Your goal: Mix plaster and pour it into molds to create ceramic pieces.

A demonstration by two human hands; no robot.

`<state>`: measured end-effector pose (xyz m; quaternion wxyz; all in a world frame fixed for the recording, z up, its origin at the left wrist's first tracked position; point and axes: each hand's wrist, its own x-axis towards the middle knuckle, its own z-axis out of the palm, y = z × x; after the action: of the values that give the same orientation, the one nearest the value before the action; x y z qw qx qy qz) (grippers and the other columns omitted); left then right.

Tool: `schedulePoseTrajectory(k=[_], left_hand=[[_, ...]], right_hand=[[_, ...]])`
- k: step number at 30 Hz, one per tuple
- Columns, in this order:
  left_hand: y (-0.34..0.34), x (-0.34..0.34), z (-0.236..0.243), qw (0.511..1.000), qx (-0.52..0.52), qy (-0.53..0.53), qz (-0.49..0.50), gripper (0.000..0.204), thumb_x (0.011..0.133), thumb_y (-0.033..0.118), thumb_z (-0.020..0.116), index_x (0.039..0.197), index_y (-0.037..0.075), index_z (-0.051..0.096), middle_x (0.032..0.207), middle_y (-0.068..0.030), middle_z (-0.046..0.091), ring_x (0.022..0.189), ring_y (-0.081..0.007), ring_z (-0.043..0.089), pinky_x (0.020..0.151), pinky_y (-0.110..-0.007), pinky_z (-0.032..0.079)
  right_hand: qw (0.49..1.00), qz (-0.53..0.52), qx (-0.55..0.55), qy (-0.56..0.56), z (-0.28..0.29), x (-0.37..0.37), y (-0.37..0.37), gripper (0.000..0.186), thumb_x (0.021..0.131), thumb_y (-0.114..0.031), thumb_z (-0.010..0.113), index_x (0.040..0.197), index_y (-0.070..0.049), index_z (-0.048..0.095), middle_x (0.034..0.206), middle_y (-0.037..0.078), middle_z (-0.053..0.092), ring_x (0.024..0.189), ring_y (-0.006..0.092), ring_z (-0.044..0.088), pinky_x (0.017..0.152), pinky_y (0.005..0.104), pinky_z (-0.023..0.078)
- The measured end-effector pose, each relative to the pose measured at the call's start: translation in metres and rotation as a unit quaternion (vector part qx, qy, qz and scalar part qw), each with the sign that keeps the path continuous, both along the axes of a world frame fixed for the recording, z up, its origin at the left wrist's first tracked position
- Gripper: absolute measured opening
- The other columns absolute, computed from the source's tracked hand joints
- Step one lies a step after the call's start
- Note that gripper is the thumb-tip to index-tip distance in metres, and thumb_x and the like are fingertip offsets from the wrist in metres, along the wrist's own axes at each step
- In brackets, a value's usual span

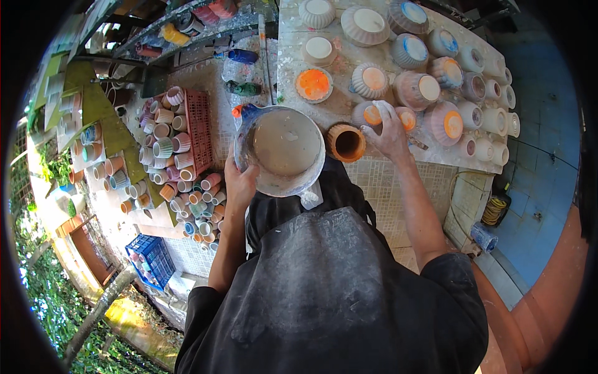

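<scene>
My left hand grips the side of a round, stained pitcher, thumb over its rim. Cloudy grey-beige liquid fills much of it. Over the table's near edge, my right hand has whitish, coated fingers curled around a small upturned pot with an orange base. The fingers cover part of that base. Between the pitcher and my right hand is a brown-orange fluted pot, its dark mouth showing. Another small pot with an orange base sits just right of my fingers.
Rows of upturned fluted pots and bowls crowd the splattered table. A red crate stands beside many stacked cups on the left, with a blue crate lower down. Bottles and a long stick lie beyond the pitcher.
</scene>
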<state>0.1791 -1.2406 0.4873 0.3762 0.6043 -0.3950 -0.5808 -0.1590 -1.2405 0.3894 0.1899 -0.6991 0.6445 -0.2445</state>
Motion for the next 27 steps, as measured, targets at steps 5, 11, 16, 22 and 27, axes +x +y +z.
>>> schedulePoseTrajectory(k=[5,11,16,22,27], left_hand=[[0.001,0.002,-0.001,1.0,0.025,-0.006,0.01,0.062,0.065,-0.008,0.043,0.127,-0.004,0.041,0.114,-0.0061,0.054,0.104,-0.0144,0.051,0.09,-0.024,0.037],[0.0,0.002,-0.004,1.0,0.002,-0.005,0.006,0.06,0.066,-0.007,0.044,0.126,-0.004,0.042,0.114,-0.0072,0.054,0.106,-0.0163,0.051,0.093,-0.025,0.036],[0.001,0.007,-0.012,1.0,-0.007,-0.021,-0.01,0.058,0.067,-0.007,0.044,0.125,-0.004,0.043,0.113,-0.0076,0.055,0.106,-0.0164,0.051,0.093,-0.026,0.036],[0.0,0.004,-0.012,1.0,-0.017,-0.004,0.016,0.049,0.068,-0.002,0.05,0.117,-0.004,0.048,0.102,-0.0057,0.057,0.089,-0.0141,0.054,0.078,-0.024,0.042],[0.0,0.005,-0.011,1.0,0.008,-0.012,0.012,0.05,0.068,-0.002,0.05,0.118,-0.004,0.048,0.103,-0.0061,0.057,0.09,-0.0149,0.054,0.079,-0.023,0.042]], right_hand=[[0.998,-0.023,0.047,-0.046,0.027,-0.009,-0.005,0.054,0.075,-0.021,0.069,0.118,0.003,0.047,0.108,0.022,0.057,0.102,0.0373,0.054,0.09,0.0402,0.041],[0.999,-0.015,0.025,-0.029,0.032,-0.023,-0.009,0.049,0.075,-0.018,0.069,0.114,0.003,0.049,0.103,0.022,0.059,0.096,0.0369,0.057,0.083,0.0406,0.045],[0.993,-0.031,0.089,-0.065,0.043,-0.02,-0.014,0.047,0.075,-0.018,0.07,0.111,0.003,0.049,0.102,0.023,0.059,0.095,0.0369,0.057,0.082,0.0421,0.045],[0.994,0.034,0.035,0.099,0.024,-0.017,-0.009,0.055,0.072,-0.021,0.07,0.116,0.001,0.045,0.106,0.022,0.058,0.1,0.0378,0.055,0.088,0.0435,0.041],[0.985,0.051,0.035,0.164,0.009,-0.022,-0.006,0.056,0.074,-0.021,0.067,0.119,0.001,0.043,0.117,0.024,0.051,0.11,0.0384,0.048,0.103,0.0517,0.027]])
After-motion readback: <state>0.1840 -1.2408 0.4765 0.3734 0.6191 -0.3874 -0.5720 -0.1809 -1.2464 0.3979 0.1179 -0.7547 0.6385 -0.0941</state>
